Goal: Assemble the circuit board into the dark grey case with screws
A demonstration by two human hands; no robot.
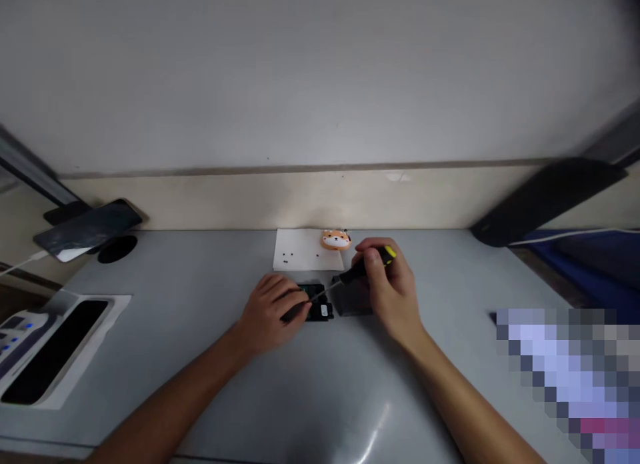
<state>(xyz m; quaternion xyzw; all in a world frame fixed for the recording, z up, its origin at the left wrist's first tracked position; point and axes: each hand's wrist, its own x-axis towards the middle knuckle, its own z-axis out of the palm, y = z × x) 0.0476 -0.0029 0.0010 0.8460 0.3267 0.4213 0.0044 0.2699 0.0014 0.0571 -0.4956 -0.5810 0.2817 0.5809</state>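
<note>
My left hand (pixel 270 311) rests on the grey table (pixel 200 357), its fingers closed on a small black device (pixel 316 303) and holding it down. My right hand (pixel 387 284) grips a screwdriver (pixel 367 264) with a black and yellow handle. Its thin shaft slants down to the left and its tip meets the top of the black device. A dark flat part (pixel 353 303) lies just right of the device, partly under my right hand.
A white paper sheet (pixel 300 247) with several tiny black screws lies behind the device, with an orange animal-face trinket (pixel 336 239) at its corner. A phone (pixel 87 231) leans at far left above a white machine (pixel 45 347). A black object (pixel 545 197) slants at right.
</note>
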